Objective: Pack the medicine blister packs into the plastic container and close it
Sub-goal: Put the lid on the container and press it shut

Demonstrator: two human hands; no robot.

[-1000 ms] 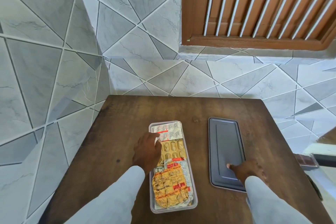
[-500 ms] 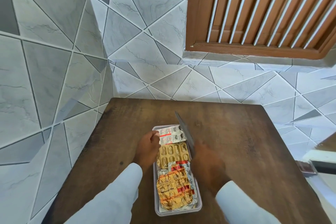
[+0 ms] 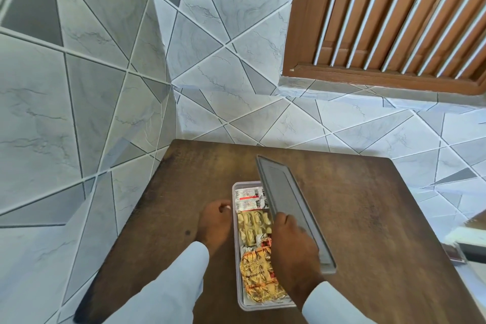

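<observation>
Tilting grey lid (image 3: 286, 200) in right hand (image 3: 294, 242) grip, above open container (image 3: 234, 221)

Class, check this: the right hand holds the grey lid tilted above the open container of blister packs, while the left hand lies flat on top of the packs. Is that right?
Not quite. In the head view the left hand rests on the table beside the container, not on the blister packs. The rest stands: the right hand holds the grey lid tilted above it.

Brown wooden table (image 3: 368, 218), clear plastic container (image 3: 236, 244) on it
</observation>
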